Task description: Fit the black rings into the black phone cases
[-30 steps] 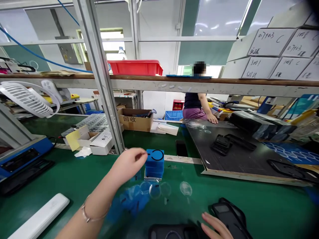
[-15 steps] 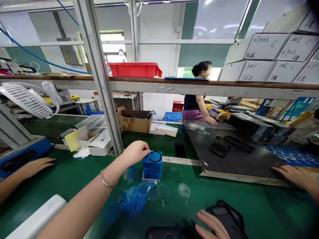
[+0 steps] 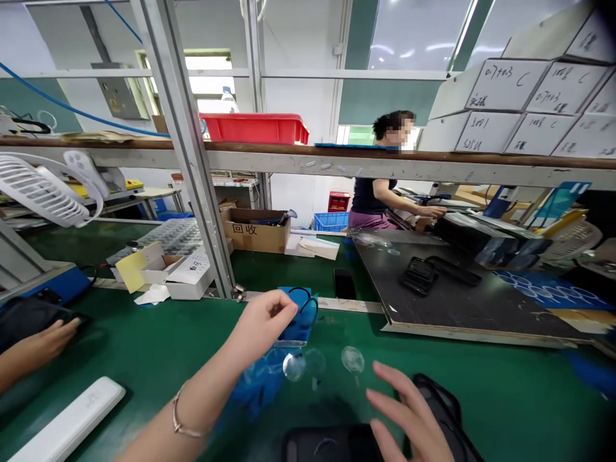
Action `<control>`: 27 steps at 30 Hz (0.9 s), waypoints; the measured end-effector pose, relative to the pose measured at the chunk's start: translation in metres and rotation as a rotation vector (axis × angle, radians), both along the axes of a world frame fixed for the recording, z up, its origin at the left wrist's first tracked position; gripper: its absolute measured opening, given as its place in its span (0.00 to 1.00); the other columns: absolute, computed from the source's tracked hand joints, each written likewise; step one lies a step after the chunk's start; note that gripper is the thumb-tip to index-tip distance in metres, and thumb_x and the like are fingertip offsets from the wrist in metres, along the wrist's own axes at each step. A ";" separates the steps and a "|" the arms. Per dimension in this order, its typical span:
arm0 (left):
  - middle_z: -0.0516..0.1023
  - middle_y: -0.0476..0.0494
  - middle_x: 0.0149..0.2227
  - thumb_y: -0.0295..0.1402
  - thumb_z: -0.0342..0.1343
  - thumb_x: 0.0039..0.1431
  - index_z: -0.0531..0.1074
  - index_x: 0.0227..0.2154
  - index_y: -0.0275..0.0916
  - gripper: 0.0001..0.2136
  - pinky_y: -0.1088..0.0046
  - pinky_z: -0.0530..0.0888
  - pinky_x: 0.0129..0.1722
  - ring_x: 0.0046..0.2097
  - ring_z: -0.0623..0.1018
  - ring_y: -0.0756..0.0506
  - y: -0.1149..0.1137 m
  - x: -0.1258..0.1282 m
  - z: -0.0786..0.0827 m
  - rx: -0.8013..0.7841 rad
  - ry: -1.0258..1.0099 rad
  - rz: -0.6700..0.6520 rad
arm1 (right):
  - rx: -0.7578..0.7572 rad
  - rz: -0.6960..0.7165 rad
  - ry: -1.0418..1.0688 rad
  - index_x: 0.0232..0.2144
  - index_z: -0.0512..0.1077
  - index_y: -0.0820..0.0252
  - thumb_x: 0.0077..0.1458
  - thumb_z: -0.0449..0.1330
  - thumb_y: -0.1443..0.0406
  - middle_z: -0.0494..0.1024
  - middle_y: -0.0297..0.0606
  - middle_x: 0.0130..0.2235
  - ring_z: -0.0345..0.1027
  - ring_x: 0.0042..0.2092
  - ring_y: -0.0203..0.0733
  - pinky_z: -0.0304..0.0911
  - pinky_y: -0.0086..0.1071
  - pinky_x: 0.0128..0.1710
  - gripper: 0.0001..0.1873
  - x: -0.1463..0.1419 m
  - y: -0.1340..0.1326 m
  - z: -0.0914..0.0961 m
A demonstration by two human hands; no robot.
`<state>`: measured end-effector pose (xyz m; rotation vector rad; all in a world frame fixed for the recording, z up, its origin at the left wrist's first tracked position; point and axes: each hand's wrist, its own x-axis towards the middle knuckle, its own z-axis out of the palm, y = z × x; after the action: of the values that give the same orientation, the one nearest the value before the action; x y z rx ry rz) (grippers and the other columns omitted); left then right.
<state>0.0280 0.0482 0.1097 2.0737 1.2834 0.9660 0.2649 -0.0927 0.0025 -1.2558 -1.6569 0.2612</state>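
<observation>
On the green bench [image 3: 144, 346] stands a blue foam block [image 3: 299, 328] with a black ring [image 3: 308, 301] on it. The left hand [image 3: 264, 324] is just beside it, fingers pressed together; I cannot tell if they pinch something. The right hand [image 3: 409, 414] has spread fingers, near a black phone case [image 3: 436, 401].

My feed shows my left hand [image 3: 262, 324] and right hand [image 3: 407, 414], both bare, with slim, tapering fingers [image 3: 389, 401]. My left forearm [image 3: 192, 398] is bare too, smooth and narrowing toward the wrist, with no cables, screws or markings on it. A thin, silver-coloured bangle [image 3: 176, 414] circles that wrist, its fine band catching a little light; any clasp or detail on it is too small for me to make out. Of my right side, only the hand shows, cut off by the bottom edge.
</observation>
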 end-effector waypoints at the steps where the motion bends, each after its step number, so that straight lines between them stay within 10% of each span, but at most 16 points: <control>1: 0.75 0.46 0.26 0.42 0.47 0.62 0.63 0.23 0.41 0.14 0.73 0.71 0.28 0.29 0.75 0.46 -0.010 0.003 -0.008 -0.032 -0.065 -0.011 | -0.008 0.013 0.008 0.56 0.71 0.36 0.66 0.56 0.62 0.68 0.37 0.63 0.68 0.60 0.53 0.77 0.39 0.49 0.19 -0.004 0.006 0.012; 10: 0.76 0.45 0.32 0.49 0.66 0.50 0.72 0.28 0.39 0.17 0.74 0.67 0.31 0.33 0.73 0.46 -0.088 0.014 -0.083 -0.615 -0.996 -0.190 | -0.148 0.117 0.092 0.39 0.74 0.52 0.62 0.59 0.64 0.79 0.36 0.34 0.76 0.35 0.39 0.74 0.28 0.34 0.05 -0.036 0.030 0.053; 13: 0.75 0.46 0.31 0.52 0.65 0.49 0.76 0.38 0.39 0.21 0.74 0.65 0.30 0.32 0.71 0.47 -0.091 0.012 -0.080 -0.692 -0.901 -0.239 | -0.139 0.259 -0.014 0.41 0.74 0.49 0.64 0.57 0.68 0.80 0.34 0.37 0.75 0.38 0.39 0.71 0.28 0.36 0.08 -0.034 0.023 0.055; 17: 0.63 0.53 0.22 0.48 0.62 0.53 0.72 0.24 0.38 0.17 0.75 0.59 0.28 0.27 0.61 0.51 -0.086 0.018 -0.066 -0.662 -0.655 -0.167 | 0.018 0.428 -0.194 0.51 0.70 0.52 0.66 0.53 0.73 0.79 0.36 0.38 0.72 0.38 0.39 0.67 0.36 0.40 0.16 -0.030 0.019 0.056; 23: 0.65 0.51 0.25 0.49 0.57 0.55 0.67 0.22 0.38 0.19 0.74 0.65 0.32 0.31 0.65 0.49 -0.086 0.027 -0.061 -0.666 -0.504 -0.222 | 0.255 0.295 -0.385 0.52 0.71 0.57 0.65 0.54 0.74 0.80 0.42 0.41 0.72 0.41 0.42 0.69 0.39 0.40 0.16 -0.028 0.016 0.051; 27: 0.71 0.47 0.26 0.45 0.46 0.64 0.70 0.25 0.39 0.18 0.73 0.70 0.31 0.31 0.72 0.46 -0.061 0.008 -0.076 -0.296 -0.103 -0.001 | 0.191 0.228 -0.358 0.43 0.77 0.50 0.62 0.57 0.73 0.77 0.43 0.49 0.69 0.55 0.50 0.70 0.44 0.50 0.14 -0.019 0.007 0.049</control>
<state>0.0362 -0.0129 0.0334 1.7759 1.2861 0.8152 0.2457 -0.0852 0.0510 -1.0103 -2.0828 0.0119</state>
